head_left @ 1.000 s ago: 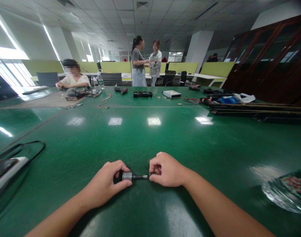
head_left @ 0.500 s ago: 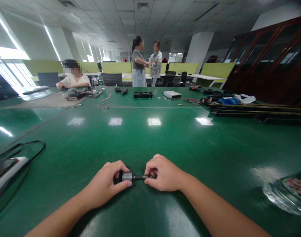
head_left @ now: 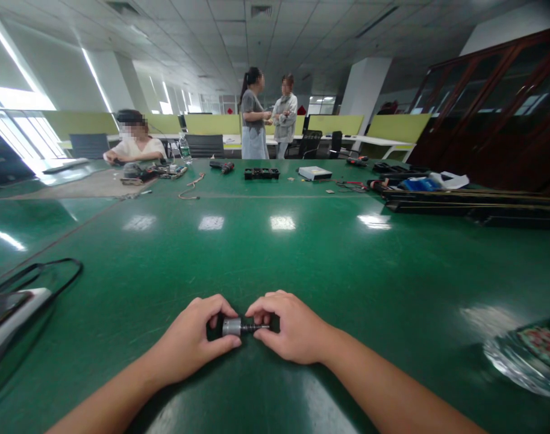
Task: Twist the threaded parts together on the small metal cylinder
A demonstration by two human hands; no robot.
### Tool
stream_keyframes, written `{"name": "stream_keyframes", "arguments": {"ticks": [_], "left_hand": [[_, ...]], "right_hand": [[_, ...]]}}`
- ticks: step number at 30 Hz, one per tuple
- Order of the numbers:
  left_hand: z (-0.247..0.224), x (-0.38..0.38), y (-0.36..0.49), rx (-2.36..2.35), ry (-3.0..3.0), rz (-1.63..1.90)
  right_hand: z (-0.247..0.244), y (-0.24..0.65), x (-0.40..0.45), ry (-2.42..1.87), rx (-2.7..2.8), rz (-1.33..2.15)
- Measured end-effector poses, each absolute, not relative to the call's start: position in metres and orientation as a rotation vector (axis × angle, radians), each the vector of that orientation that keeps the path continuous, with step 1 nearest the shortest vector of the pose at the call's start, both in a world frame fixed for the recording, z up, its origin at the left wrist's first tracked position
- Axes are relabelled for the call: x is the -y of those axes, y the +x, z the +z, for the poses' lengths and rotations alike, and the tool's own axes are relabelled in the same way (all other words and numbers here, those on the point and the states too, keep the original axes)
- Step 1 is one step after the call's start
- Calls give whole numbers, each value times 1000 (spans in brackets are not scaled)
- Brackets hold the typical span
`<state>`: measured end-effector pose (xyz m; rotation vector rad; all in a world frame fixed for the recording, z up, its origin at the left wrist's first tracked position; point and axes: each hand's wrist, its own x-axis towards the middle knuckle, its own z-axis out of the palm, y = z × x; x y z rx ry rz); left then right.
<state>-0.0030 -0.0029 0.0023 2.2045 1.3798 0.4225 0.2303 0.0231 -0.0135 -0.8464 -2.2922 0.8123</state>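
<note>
Grey cylinder (head_left: pixel 232 326): on its side, green table (head_left: pixel 238 265) beneath.
Left hand (head_left: pixel 191 337): thumb and fingers closed around the cylinder.
Right hand (head_left: pixel 295 331): just right of the cylinder, half-curled at its shaft (head_left: pixel 264 327); whether it grips cannot be told.
Dark coil (head_left: pixel 247 328): on the shaft, beside the cylinder.
Glass dish (head_left: pixel 512 364): well right of the cylinder.

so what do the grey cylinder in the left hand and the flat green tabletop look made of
Grey metal-looking cylinder: probably metal, satin finish, from its dull sheen.

Flat green tabletop: smooth and glossy, showing bright reflections; perhaps paint or a plastic covering, the look leaves it open.
</note>
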Motion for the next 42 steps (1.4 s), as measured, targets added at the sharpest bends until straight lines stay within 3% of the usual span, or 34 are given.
{"name": "stream_keyframes", "arguments": {"ticks": [42], "left_hand": [[5, 4, 0, -1372, 2231, 431]], "right_hand": [[-15, 225, -20, -862, 2402, 627]]}}
